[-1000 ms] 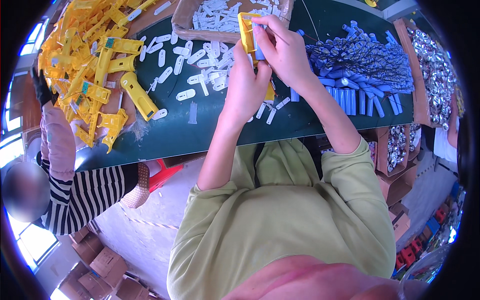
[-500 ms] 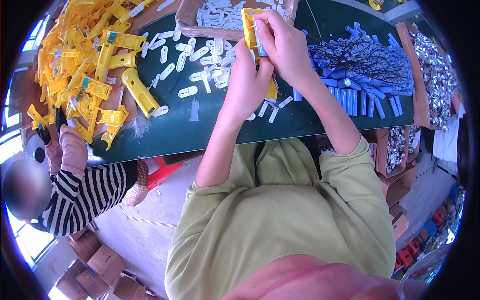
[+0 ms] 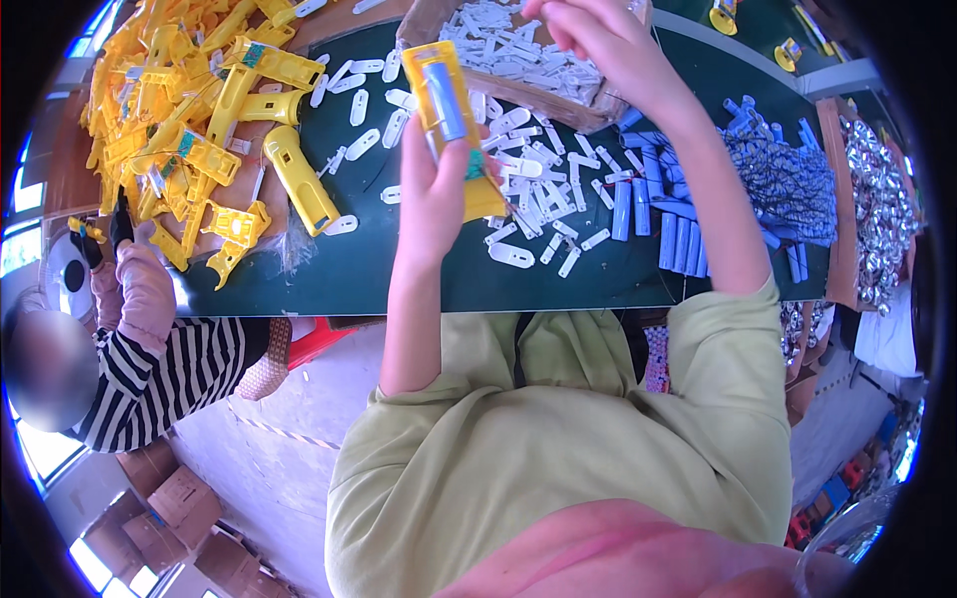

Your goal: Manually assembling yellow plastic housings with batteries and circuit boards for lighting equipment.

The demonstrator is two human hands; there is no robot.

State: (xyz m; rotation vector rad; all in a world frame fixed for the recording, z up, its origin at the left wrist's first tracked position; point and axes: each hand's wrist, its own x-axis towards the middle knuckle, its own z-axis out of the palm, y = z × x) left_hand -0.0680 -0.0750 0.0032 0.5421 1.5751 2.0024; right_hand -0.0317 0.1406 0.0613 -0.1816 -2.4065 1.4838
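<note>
Two bare hands work above a dark green table (image 3: 349, 264) with a smooth, flat surface. The left hand (image 3: 434, 194) is closed around a yellow plastic shell (image 3: 420, 92), with its thumb laid along the inner side. This shell is held tilted over the white parts, in front of the carton. It is long and hollow, with raised walls, and its open side faces up. Inside it lies a smooth blue cylinder (image 3: 445, 103), and below this, a small green board (image 3: 475, 164) shows near the thumb.

The right hand (image 3: 608, 50) is above the carton (image 3: 528, 100), partly cut by the upper edge of view. Its fingers are loosely bent and point to the left; whether they hold something small, I cannot tell. The carton has brown walls and contains many slim white pieces (image 3: 498, 45).

On the table, flat white plastic parts (image 3: 522, 167) with rounded ends are scattered around the left hand. To the right are glossy blue cylinders (image 3: 681, 244), some in a neat row, others under a tangle of thin black wires (image 3: 778, 169). Farther right, shiny silver pieces (image 3: 877, 219) fill a box. At left rises a heap of yellow shells (image 3: 169, 100), angular and curved, beside a co-worker in a striped garment (image 3: 199, 374).
</note>
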